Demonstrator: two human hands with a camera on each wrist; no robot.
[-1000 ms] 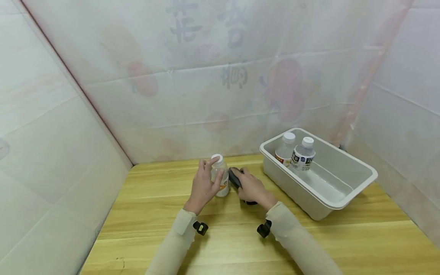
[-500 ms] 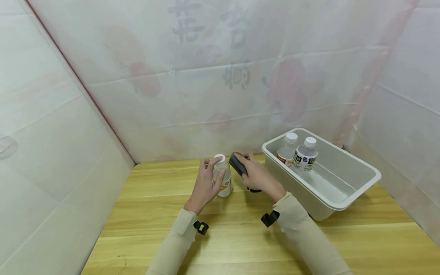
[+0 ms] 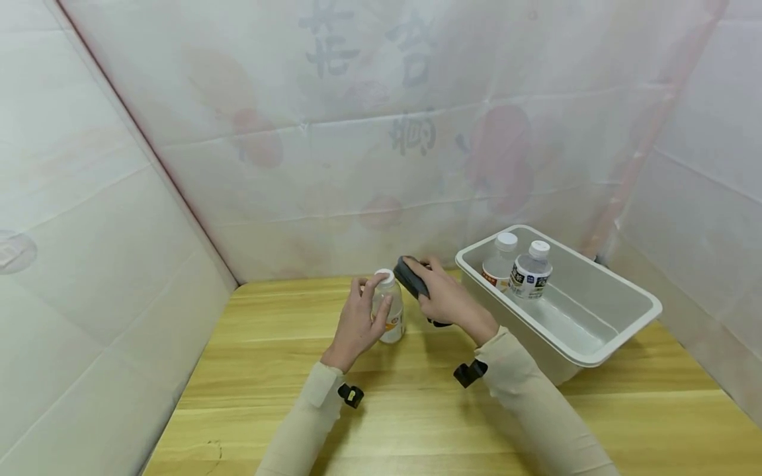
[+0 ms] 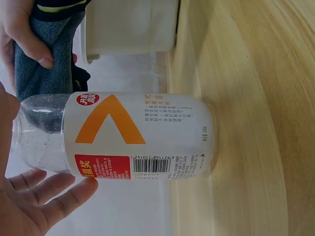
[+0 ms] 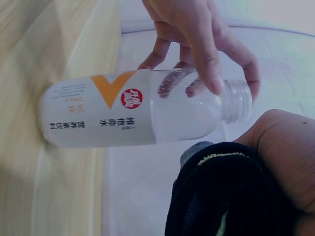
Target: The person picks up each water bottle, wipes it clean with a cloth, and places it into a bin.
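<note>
My left hand (image 3: 356, 319) has its grip clamped round the upper part of a bottle (image 3: 388, 311), fingers and thumb curled about the clear neck below the cap (image 3: 383, 276). The bottle stands upright on the table (image 3: 417, 403), left of the middle and toward the far edge. In the left wrist view the bottle (image 4: 138, 135) shows a white label with an orange V and a red patch with a barcode beside it; droplets cling inside the clear part near the neck. In the right wrist view my left hand's fingers (image 5: 204, 59) lie across that clear part of the bottle (image 5: 133, 110).

My right hand (image 3: 448, 301) has its grip clamped on a dark cloth (image 3: 413, 279), bunched in the fingers. The cloth is held up just right of the bottle's cap, close beside it; I cannot tell whether it touches. In the left wrist view the cloth (image 4: 47, 54) is grey with a dark hem, pinched by my right hand's fingers (image 4: 27, 42). In the right wrist view the cloth (image 5: 226, 191) fills the near corner.

To the right, on the table, stands a white bin (image 3: 601, 330). Two more capped bottles stand upright at its far left end, one with a dark label (image 3: 532, 274), one with an orange label (image 3: 499, 261) just behind it.
</note>
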